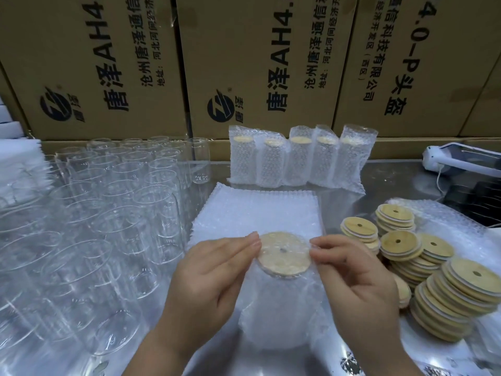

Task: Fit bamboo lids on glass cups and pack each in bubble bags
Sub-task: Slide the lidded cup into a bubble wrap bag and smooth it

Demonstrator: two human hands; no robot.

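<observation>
Pinching the bubble bag [279,308], left hand [206,283] and right hand [355,278] fingers [244,244] flank the lidded cup [283,253] inside.

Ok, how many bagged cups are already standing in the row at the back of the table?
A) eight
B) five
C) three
B: five bagged cups stand side by side in front of the cardboard boxes, with lids showing through the wrap. A sixth bagged cup, pinched by the left hand and right hand, is not in the row.
</observation>
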